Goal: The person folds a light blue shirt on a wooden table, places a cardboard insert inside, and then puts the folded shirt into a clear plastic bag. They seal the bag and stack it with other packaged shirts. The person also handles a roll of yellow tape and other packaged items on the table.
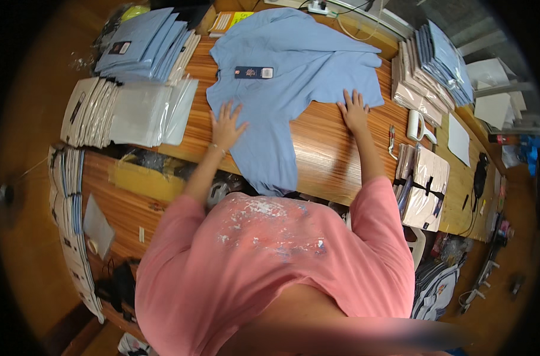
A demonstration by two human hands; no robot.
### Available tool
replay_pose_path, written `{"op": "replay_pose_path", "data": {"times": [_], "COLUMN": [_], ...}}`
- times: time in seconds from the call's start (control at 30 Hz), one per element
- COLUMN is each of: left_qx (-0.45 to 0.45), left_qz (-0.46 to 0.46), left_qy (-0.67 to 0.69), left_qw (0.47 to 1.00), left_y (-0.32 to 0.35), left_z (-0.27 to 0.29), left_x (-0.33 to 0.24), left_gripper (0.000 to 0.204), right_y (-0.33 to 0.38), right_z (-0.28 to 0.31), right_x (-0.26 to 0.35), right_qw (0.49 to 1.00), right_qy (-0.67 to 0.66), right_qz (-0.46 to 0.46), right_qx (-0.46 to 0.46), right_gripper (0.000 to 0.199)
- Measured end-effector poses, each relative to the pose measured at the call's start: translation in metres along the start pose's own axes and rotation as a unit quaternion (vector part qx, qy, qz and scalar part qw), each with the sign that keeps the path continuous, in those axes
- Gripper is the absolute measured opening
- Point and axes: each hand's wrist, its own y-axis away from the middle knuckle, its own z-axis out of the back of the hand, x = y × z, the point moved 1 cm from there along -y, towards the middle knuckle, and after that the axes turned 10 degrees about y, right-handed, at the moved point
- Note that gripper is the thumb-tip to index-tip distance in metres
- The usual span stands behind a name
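Wood-grained, striped and glossy, the tabletop [326,160] spans the middle of the room, with packed clothing heaped on both sides. Across its centre lies a light blue garment [276,98], spread out with a few creases, its far end near the back edge and one long, narrow part running to the near edge. On its upper left part sits a dark tag [254,72] with a pale label.

Left hand [226,126] is open, fingers fanned, resting on the garment's left edge; a thin bracelet circles the wrist. Right hand [355,113] is also open, fingertips on the near edge of the garment's right part and palm toward the bare wood.

At the far left stand blue packed garments [140,44]; nearer are a row of pale packed ones [87,113] and clear plastic bags [140,114]. On the right, a pale pink stack [415,89] leans beside blue packs [447,62]. Nearer on that side lie a white-handled roller [413,124], small snips [391,142] and a pale bundle [427,178] with a black tie.
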Motion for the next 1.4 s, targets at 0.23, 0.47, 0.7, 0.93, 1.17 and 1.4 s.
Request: {"op": "replay_pose_path", "data": {"times": [0.23, 0.47, 0.7, 0.93, 1.17, 1.4], "left_qx": [0.075, -0.03, 0.108, -0.443, -0.151, -0.24], "left_qz": [-0.035, -0.047, -0.054, 0.125, 0.006, 0.058], "left_qy": [-0.053, 0.091, -0.068, -0.022, 0.023, 0.15], "left_qw": [0.995, 0.994, 0.99, 0.888, 0.988, 0.957], "left_y": [0.055, 0.032, -0.051, -0.077, -0.019, -0.137], "left_z": [0.06, 0.055, 0.046, 0.083, 0.016, 0.03], "left_x": [0.056, -0.005, 0.006, 0.043, 0.035, 0.062], "left_gripper": [0.059, 0.05, 0.049, 0.059, 0.042, 0.026], "right_y": [0.2, 0.146, 0.085, 0.066, 0.123, 0.026], "right_z": [0.075, 0.051, -0.014, 0.019, 0.013, 0.03], "right_x": [0.031, -0.058, -0.13, -0.009, -0.04, -0.039], "right_qw": [0.991, 0.987, 0.977, 0.994, 0.992, 0.99], "right_qy": [-0.011, -0.118, 0.035, -0.017, 0.011, -0.041], "right_qz": [0.058, -0.077, -0.183, -0.061, -0.125, -0.096], "right_qx": [0.118, -0.078, -0.102, -0.094, -0.001, -0.093], "right_gripper": [0.055, 0.055, 0.07, 0.062, 0.057, 0.051]}}
